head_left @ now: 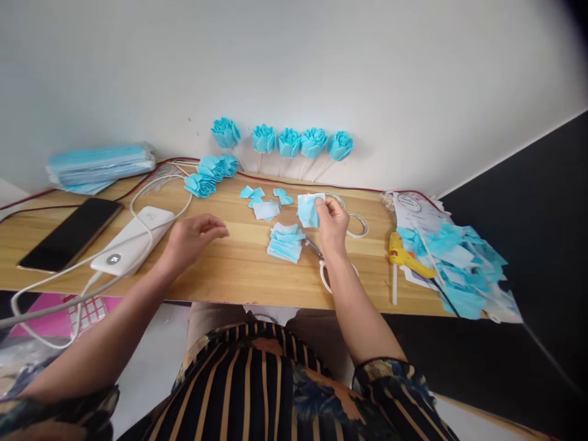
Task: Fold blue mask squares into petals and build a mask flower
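My right hand pinches a small light-blue paper square and holds it up just above the wooden table. Below it lies a stack of blue squares, and scissors lie partly under my right wrist. My left hand hovers over the table to the left with loosely curled fingers and nothing in it, next to a white power bank. Loose blue pieces lie behind the stack.
Several blue paper roses on sticks lean on the wall, more flowers lie flat. A black phone and a stack of blue masks are at left. A yellow glue gun and blue scraps sit right.
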`<state>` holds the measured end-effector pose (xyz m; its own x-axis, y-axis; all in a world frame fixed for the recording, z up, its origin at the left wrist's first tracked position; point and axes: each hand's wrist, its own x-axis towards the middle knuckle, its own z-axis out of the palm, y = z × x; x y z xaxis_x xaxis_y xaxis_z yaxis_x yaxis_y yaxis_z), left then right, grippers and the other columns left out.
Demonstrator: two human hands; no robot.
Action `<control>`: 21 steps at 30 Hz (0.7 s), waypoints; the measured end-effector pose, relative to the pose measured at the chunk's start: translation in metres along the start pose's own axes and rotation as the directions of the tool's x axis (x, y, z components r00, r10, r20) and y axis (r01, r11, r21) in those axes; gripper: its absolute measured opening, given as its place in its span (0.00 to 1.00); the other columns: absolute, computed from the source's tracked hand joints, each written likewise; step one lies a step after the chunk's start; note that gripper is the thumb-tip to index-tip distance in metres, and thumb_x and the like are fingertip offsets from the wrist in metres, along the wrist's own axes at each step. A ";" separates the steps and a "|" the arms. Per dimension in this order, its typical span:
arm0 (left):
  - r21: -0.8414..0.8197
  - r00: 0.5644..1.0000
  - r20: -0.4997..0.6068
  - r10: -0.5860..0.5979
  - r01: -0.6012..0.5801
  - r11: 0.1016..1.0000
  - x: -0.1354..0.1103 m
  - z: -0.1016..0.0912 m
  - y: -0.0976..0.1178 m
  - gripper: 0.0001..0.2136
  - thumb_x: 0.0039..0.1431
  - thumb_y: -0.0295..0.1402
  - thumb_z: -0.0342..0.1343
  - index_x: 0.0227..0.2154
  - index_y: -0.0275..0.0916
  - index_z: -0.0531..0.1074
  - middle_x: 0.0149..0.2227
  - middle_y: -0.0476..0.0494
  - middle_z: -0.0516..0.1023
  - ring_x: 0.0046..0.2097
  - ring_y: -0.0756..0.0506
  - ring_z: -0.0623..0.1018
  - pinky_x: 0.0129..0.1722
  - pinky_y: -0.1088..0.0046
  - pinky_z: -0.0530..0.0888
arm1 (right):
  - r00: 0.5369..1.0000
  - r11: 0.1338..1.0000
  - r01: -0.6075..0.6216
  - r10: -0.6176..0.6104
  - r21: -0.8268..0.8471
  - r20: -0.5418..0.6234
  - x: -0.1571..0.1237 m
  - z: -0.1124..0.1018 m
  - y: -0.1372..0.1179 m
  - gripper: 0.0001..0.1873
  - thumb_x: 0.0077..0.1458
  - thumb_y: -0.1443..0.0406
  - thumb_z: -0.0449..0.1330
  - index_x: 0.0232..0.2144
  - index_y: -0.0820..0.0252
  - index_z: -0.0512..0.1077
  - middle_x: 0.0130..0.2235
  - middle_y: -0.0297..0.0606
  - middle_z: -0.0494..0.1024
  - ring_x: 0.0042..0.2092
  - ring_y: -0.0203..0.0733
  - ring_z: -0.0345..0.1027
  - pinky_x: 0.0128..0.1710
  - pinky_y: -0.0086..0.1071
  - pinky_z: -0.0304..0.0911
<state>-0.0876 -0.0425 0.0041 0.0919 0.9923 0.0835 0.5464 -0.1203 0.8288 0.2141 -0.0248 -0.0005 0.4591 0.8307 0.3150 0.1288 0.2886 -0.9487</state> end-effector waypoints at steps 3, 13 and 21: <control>0.153 1.000 -0.026 0.016 -0.012 0.988 0.028 -0.004 -0.005 0.11 0.56 0.41 0.57 0.30 0.38 0.78 0.28 0.46 0.81 0.31 0.46 0.77 0.34 0.72 0.70 | 1.000 1.000 -0.002 0.002 -0.007 0.010 0.000 -0.001 0.000 0.17 0.52 0.53 0.63 0.24 0.57 0.67 0.24 0.26 0.60 0.28 0.32 0.52 0.28 0.28 0.53; 0.505 1.000 -0.011 0.009 -0.002 0.863 0.059 -0.010 -0.032 0.22 0.67 0.37 0.42 0.53 0.38 0.79 0.56 0.38 0.80 0.57 0.36 0.78 0.57 0.62 0.71 | 0.999 1.000 -0.004 0.004 -0.007 0.034 -0.002 0.001 0.006 0.17 0.53 0.53 0.64 0.24 0.57 0.68 0.24 0.27 0.60 0.27 0.32 0.52 0.28 0.29 0.52; 0.741 0.991 0.093 -0.100 -0.001 0.672 0.058 -0.005 -0.025 0.24 0.70 0.36 0.40 0.59 0.38 0.75 0.57 0.32 0.79 0.55 0.31 0.79 0.52 0.56 0.75 | 0.997 0.999 -0.034 0.034 -0.010 0.063 -0.010 0.002 -0.005 0.16 0.54 0.53 0.63 0.24 0.57 0.68 0.23 0.27 0.61 0.27 0.32 0.51 0.26 0.28 0.51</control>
<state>-0.1003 0.0184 -0.0089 0.1134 0.9922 -0.0518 0.9836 -0.1047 0.1470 0.2070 -0.0329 0.0008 0.4073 0.8683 0.2832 0.1217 0.2557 -0.9591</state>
